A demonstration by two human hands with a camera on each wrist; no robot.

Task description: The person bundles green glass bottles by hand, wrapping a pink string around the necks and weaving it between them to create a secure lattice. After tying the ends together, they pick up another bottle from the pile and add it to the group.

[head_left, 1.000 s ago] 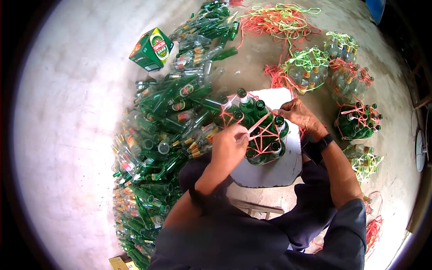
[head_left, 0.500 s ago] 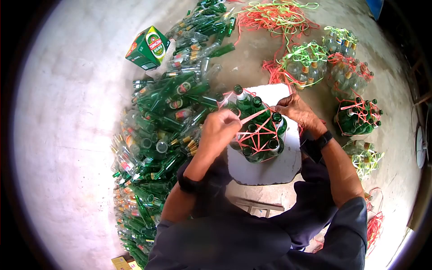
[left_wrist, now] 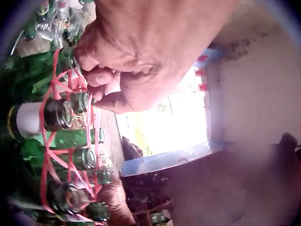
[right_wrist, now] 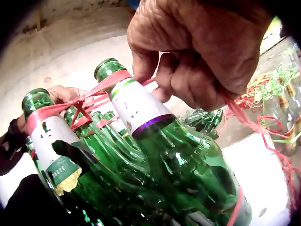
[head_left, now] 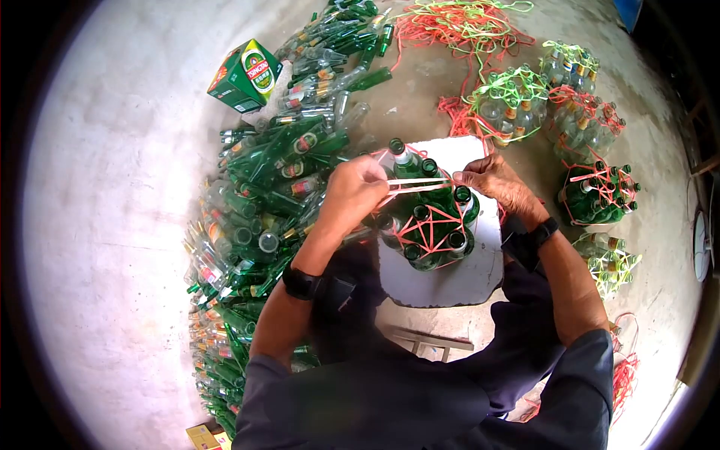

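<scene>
Several green bottles (head_left: 424,259) stand upright together on a white board (head_left: 442,292), their necks laced with pink strapping (head_left: 429,229). Left hand (head_left: 354,191) pinches a stretch of strap at the left of the bunch, pulled taut above the necks. At the bunch's right, the right hand (head_left: 499,184) holds the strap's other end near a bottle neck. In the right wrist view, the right hand (right_wrist: 193,56) has curled fingers around the strap (right_wrist: 240,113), which also circles a neck with a white label (right_wrist: 141,106). The left wrist view has the left hand (left_wrist: 136,61) pinching beside the necks.
A large heap of loose bottles (head_left: 289,169) lies left of the board, with a green carton (head_left: 249,77) behind it. Tangled red and green strapping (head_left: 465,26) lies at the back. Tied bottle bundles (head_left: 598,193) stand along the right.
The left hand has moved left and up, away from the middle of the bunch, drawing the strap out in a longer line. The right hand has stayed nearly in place.
</scene>
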